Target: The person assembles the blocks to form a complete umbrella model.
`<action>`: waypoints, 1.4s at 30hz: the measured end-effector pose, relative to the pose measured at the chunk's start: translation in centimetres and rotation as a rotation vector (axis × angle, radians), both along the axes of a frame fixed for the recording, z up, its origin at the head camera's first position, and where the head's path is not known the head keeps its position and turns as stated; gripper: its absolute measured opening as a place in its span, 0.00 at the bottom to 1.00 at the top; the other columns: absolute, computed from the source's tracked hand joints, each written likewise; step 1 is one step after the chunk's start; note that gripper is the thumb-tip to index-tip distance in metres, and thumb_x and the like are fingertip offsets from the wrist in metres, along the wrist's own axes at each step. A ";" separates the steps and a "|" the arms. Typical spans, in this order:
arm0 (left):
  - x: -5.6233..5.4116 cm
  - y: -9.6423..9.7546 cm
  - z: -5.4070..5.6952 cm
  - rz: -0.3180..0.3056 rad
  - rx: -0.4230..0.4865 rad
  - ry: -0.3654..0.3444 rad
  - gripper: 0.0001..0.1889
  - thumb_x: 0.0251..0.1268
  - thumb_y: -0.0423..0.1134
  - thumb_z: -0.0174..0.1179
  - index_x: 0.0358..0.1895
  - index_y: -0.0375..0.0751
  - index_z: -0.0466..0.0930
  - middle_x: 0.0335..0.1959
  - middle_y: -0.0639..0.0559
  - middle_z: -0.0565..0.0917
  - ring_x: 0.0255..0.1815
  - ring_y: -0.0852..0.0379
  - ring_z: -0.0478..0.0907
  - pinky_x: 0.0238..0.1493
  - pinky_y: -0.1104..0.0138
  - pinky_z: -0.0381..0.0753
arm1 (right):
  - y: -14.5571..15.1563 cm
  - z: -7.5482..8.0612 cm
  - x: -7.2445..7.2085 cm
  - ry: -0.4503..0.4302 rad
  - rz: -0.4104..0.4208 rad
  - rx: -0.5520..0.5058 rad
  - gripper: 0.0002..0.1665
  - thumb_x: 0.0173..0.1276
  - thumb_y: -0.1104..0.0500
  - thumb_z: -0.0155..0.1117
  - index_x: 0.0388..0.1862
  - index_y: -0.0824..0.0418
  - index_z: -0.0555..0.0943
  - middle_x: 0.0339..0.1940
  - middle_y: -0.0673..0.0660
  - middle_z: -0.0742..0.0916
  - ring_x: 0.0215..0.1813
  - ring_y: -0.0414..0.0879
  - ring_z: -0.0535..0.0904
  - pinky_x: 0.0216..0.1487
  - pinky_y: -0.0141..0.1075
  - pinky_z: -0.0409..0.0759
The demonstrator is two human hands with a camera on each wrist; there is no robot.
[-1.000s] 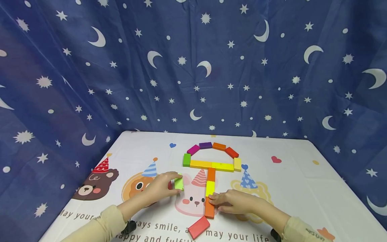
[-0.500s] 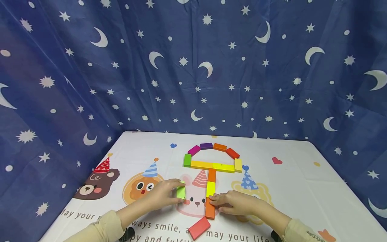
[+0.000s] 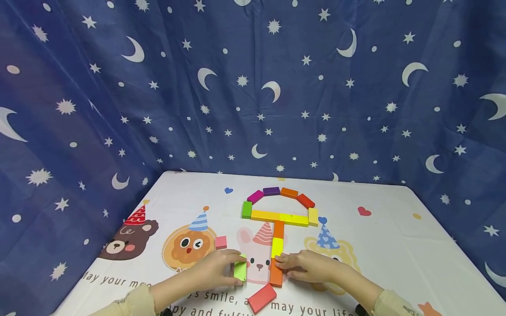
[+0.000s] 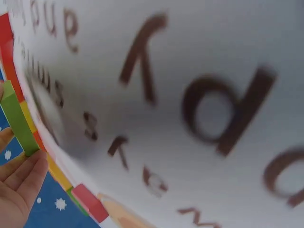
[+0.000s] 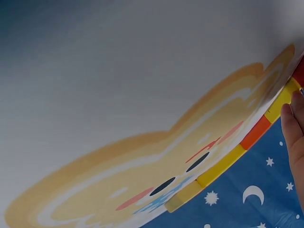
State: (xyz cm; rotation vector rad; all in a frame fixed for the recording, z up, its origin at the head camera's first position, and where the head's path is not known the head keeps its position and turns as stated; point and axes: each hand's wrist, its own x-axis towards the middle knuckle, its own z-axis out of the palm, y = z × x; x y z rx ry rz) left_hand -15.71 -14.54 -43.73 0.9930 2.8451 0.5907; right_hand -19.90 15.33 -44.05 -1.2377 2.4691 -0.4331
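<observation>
My left hand [image 3: 217, 270] pinches a light green block [image 3: 240, 271] between thumb and fingers, left of the column of blocks; the left wrist view shows the same green block [image 4: 19, 118] at the fingertips. My right hand [image 3: 308, 265] has its fingertips on the lower orange block [image 3: 276, 273] of that column. Above it in the column are a yellow block [image 3: 277, 248] and another orange block [image 3: 278, 229]. A red block [image 3: 262, 298] lies at an angle just below the column's foot. Behind my left hand sits a pink block [image 3: 221, 242].
Two long yellow blocks [image 3: 265, 215] make a bar atop the column. An arch of blocks, including green [image 3: 247, 210], purple [image 3: 271, 191] and pale yellow [image 3: 313, 217] ones, curves above it. The white printed tablecloth [image 3: 379, 245] meets a blue starry curtain [image 3: 253, 87] at the back.
My left hand has moved down toward the near side with the light green block, uncovering the pink block behind it. My right hand has stayed at the lower orange block.
</observation>
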 end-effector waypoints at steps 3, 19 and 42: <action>0.4 0.1 -0.2 -0.024 -0.008 -0.013 0.27 0.50 0.54 0.68 0.56 0.52 0.79 0.53 0.54 0.82 0.55 0.57 0.78 0.56 0.62 0.78 | 0.0 0.1 0.0 -0.005 -0.002 0.001 0.22 0.69 0.54 0.58 0.62 0.51 0.76 0.63 0.45 0.78 0.67 0.42 0.71 0.64 0.40 0.72; 1.5 0.9 -0.5 -0.079 -0.144 0.059 0.32 0.47 0.63 0.66 0.55 0.51 0.79 0.43 0.58 0.80 0.40 0.69 0.74 0.44 0.71 0.79 | -0.1 0.1 0.1 -0.025 -0.015 -0.001 0.22 0.69 0.55 0.58 0.62 0.50 0.75 0.64 0.45 0.78 0.68 0.42 0.70 0.65 0.40 0.71; 2.0 2.0 -0.9 -0.293 -0.119 0.230 0.12 0.56 0.55 0.63 0.40 0.58 0.86 0.52 0.56 0.82 0.55 0.60 0.76 0.54 0.66 0.78 | 0.0 -0.2 0.0 -0.014 -0.001 -0.023 0.22 0.69 0.56 0.57 0.62 0.51 0.76 0.63 0.46 0.78 0.67 0.43 0.71 0.65 0.39 0.72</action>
